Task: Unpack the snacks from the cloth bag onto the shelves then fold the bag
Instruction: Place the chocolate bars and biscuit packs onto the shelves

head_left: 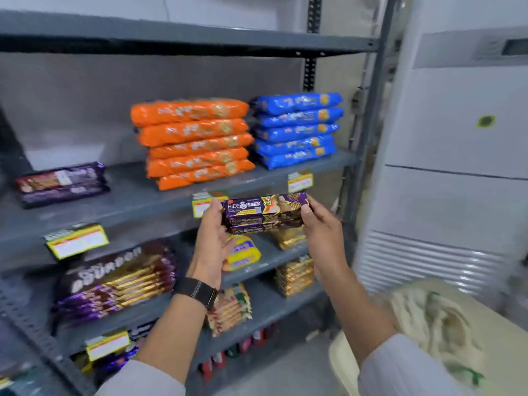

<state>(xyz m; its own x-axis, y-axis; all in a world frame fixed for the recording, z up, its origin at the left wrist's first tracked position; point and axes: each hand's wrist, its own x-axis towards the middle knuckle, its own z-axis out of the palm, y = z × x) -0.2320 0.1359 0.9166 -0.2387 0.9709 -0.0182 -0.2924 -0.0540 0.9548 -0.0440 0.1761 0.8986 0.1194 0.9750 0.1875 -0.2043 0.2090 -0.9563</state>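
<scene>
A small stack of purple Hide & Seek biscuit packs (264,214) hangs in front of the grey shelf unit, just below the edge of the middle shelf (128,201). My left hand (213,238) grips the stack's left end and my right hand (321,227) grips its right end. The cream cloth bag (437,318) with green print lies crumpled on a pale surface at the lower right, apart from both hands.
On the middle shelf stand a stack of orange packs (197,142), a stack of blue packs (297,130) and purple packs (61,184) at the left. Lower shelves hold Bourbon packs (117,284), a yellow pack (243,252) and gold packs (294,277). A tall white cabinet (457,138) stands right.
</scene>
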